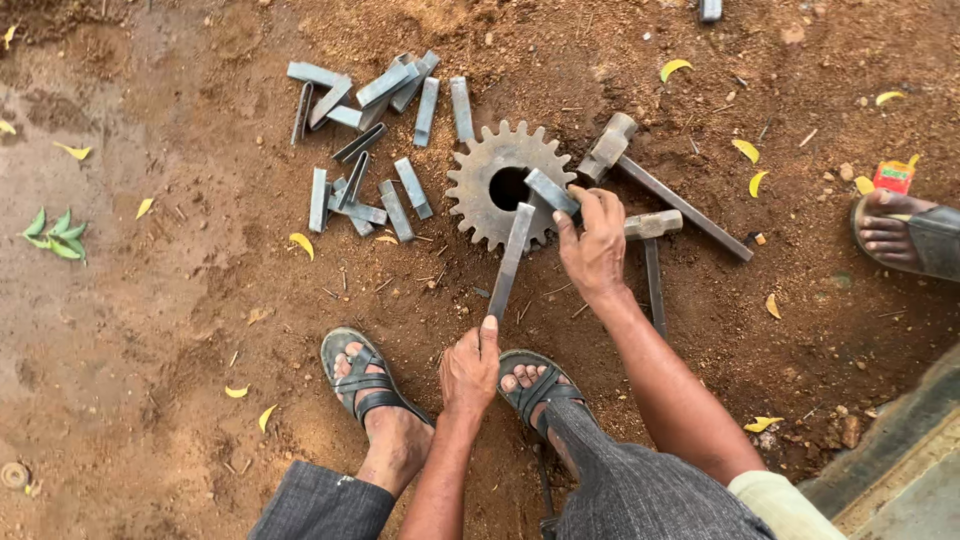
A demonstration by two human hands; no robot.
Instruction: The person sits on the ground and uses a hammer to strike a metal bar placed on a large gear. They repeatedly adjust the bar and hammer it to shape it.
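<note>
A rusty toothed gear wheel [480, 190] lies flat on the dirt. My left hand [470, 370] grips the near end of a long flat steel bar [511, 258] whose far end rests on the gear. My right hand [594, 240] holds a short angled steel piece [548, 189] at the gear's central hole. Two hammers lie right of the gear: a larger one [665, 190] and a smaller one [652, 250] partly under my right hand.
Several cut steel angle pieces [370, 140] lie scattered left of the gear. My sandalled feet [365, 385] stand on the brown earth. Another person's sandalled foot [900, 232] is at the right edge. A concrete edge [890, 460] runs bottom right.
</note>
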